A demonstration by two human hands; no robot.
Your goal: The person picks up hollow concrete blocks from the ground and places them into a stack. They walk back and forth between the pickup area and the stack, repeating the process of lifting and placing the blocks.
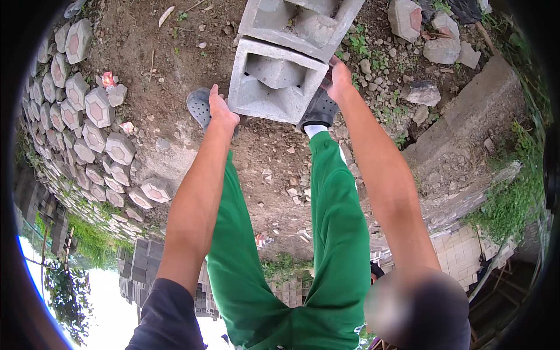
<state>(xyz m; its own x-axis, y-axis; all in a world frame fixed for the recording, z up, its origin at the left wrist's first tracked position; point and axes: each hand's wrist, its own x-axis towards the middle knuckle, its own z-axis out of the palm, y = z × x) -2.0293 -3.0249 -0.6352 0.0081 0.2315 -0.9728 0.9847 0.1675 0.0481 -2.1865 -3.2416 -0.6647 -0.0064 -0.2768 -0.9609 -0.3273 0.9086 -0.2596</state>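
"What's lying about near those hands?"

"A lot. On the left, hexagonal pavers crowd the ground in a loose spread, with a red wrapper among them. On the right, chunky stones and low weeds fill the upper side."

"And the block?"

"The grey concrete block sits on the ground in front of the person, between the two hands, its hollow side facing up. A second block stands right against its far edge, so that side is taken up."

"How are the hands?"

"The left hand is at the near left corner, one finger reaching forward along the side. The right hand is at the far right corner, fingers bent in close to where the blocks meet. I can't tell how firmly either one grips; some fingers are out of sight."

"Feet in the way?"

"The left shoe is just beyond the left hand. The right shoe is tight by the block's right side, partly hidden by it."

"Where's there room?"

"To the left, brown soil runs from the blocks to the pavers, with only twigs and chips on it. Rightward it's tighter: rubble, then the raised edge of a concrete slab."
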